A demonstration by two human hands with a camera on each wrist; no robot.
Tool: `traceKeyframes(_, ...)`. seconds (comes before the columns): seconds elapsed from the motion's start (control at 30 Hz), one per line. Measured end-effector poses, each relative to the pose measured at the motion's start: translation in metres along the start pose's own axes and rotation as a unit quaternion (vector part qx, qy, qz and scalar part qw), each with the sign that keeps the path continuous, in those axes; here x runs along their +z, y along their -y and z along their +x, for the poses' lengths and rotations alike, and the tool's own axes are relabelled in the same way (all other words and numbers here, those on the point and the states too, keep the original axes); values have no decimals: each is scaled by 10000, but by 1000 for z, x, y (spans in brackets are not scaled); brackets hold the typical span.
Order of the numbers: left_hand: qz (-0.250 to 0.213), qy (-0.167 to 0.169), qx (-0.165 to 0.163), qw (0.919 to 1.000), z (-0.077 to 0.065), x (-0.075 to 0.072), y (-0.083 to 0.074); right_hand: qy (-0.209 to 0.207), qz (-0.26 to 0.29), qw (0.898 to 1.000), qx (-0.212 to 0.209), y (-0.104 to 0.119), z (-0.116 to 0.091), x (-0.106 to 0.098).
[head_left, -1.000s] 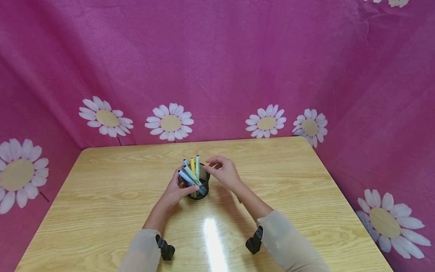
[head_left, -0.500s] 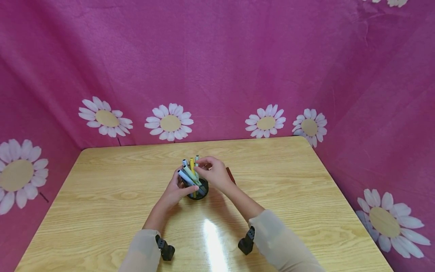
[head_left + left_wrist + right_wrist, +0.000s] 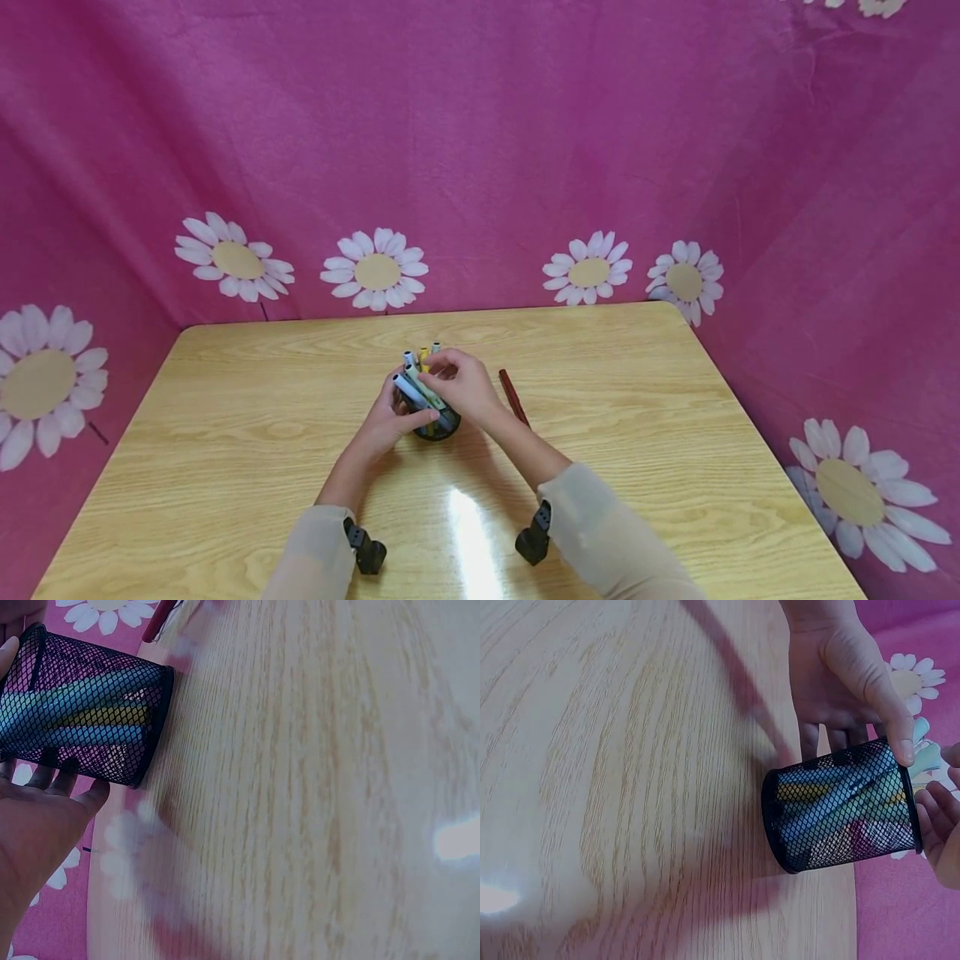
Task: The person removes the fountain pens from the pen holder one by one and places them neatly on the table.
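In the head view my left hand [image 3: 386, 421] grips a round black mesh pen holder [image 3: 447, 429] from its left side, thumb across the front. Inside stand several markers: a light blue marker [image 3: 408, 388], a yellow marker [image 3: 423, 354] and pale green ones. The right wrist view shows the left thumb over the rim of the pen holder [image 3: 840, 810]. My right hand [image 3: 465, 387] reaches over the opening, thumb and fingers apart around the marker tops. A pale green marker [image 3: 926, 759] lies close to its thumb; contact is unclear.
A dark red pen-shaped thing [image 3: 513, 397] lies on the wooden table [image 3: 637, 417], right of the right hand, partly hidden by the forearm. A pink curtain [image 3: 480, 167] with white daisies hangs behind the table and along both sides.
My right hand has moved left from the holder's right rim to over the marker tops. The dark red thing has come into sight behind the forearm. My left hand has stayed put.
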State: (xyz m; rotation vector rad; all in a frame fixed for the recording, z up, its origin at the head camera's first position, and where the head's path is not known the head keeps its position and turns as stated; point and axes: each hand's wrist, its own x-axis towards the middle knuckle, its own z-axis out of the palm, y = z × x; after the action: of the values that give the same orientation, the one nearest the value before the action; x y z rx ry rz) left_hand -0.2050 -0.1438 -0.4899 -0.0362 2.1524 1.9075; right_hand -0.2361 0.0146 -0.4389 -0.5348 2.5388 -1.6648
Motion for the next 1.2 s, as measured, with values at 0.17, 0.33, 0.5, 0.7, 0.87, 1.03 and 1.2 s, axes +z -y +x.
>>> traceKeyframes(0.17,-55,27,39,10000,0,0,1,48,-115,9999,92,-1,1,3)
traceKeyframes(0.33,-90,49,116,9999,1,0,3,131,-313,9994,67,-3,2,4)
traceKeyframes(0.5,-90,76,141,9998,1,0,2,189,-476,9987,16,-2,2,6)
traceKeyframes(0.7,-239,186,96,9995,-5,1,-9,246,-587,9980,-52,-2,3,8)
traceKeyframes(0.87,-230,234,22,9995,-15,3,-24,264,-712,9971,12,-2,3,9)
traceKeyframes(1.03,-202,218,-60,9995,-18,3,-29,314,-929,9952,-8,-2,5,10)
traceKeyframes(1.2,-193,235,-99,9995,-19,2,-29,353,-1003,9943,67,-2,4,11)
